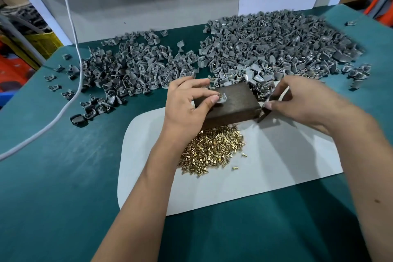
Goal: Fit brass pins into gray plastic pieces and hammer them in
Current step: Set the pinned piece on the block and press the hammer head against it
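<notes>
The left hand pinches a gray plastic piece flat on the dark block, a brass pin showing at its top. The right hand has its fingers curled round a dark tool, likely the hammer, beside the block. A good strike probably needs the pin upright and fingertips clear. The piece is small, curved and pale gray; loose pins lie heaped on the tabletop's white sheet.

Factory assy bench, heaps of gray plastic pieces, brass pins
</notes>
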Demonstrator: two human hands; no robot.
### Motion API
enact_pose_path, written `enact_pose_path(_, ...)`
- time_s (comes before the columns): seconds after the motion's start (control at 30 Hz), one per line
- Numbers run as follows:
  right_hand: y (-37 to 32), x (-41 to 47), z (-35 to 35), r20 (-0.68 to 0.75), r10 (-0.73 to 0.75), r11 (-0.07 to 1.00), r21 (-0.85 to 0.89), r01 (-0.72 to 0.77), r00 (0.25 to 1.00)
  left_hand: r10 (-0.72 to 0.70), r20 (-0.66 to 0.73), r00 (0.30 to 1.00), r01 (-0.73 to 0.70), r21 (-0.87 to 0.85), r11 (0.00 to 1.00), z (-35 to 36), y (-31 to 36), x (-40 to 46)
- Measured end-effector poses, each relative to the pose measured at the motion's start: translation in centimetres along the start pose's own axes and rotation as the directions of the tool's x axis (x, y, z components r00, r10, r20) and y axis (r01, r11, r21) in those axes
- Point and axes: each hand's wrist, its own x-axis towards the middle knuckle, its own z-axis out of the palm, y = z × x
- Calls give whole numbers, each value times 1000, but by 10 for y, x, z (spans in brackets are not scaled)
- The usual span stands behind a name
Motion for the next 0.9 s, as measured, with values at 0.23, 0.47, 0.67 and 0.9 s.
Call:
enact_pose_path(0.23, 4, -4, -6, 115, -9, 991, -130, 24, 993, -64, 15, 998, 65, -142, 988, 0, -4, -1)
enact_pose_path(0.47, 0, -1, -15, 74, -30, 991, -129, 39, 997, -92, 23, 996, 94, -188, 978, -1, -3, 0)
enact_pose_path(0.67, -32, -13, -26, -193, -156, 966, 175, 191, 969, -153, 54, 987, 162, -254, 954, 5, -3, 0)
enact_pose_path(0.9, -67, -24, -11, -231, -357, 910, 130, 393, 905, -248, 103, 963, 268, -326, 906, 2, 3, -1)
